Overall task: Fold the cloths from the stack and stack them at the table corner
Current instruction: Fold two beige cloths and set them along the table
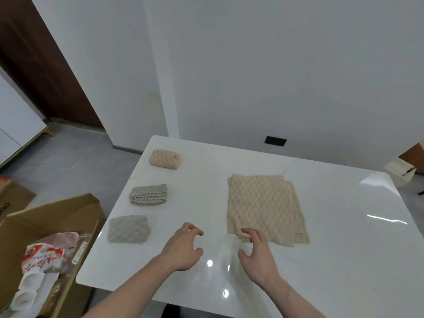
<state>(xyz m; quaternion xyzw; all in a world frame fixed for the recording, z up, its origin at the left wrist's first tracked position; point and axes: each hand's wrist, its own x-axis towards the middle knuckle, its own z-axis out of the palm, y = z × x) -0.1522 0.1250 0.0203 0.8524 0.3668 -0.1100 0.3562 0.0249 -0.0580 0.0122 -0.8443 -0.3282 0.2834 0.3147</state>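
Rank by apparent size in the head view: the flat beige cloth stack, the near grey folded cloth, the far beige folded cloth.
1. Flat beige quilted cloth stack, clearly largest.
2. Near grey folded cloth.
3. Far beige folded cloth, though it lies farther from the camera, so this last ranking is unsure.

Table [321, 260]: three folded cloths [148, 195] in a row along its left edge; flat cloth stack [266, 207] right of centre; open cardboard box [46, 226] left of table.

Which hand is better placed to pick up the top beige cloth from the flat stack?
Right hand: its fingertips already reach the beige stack, while the left hand hovers beside it.
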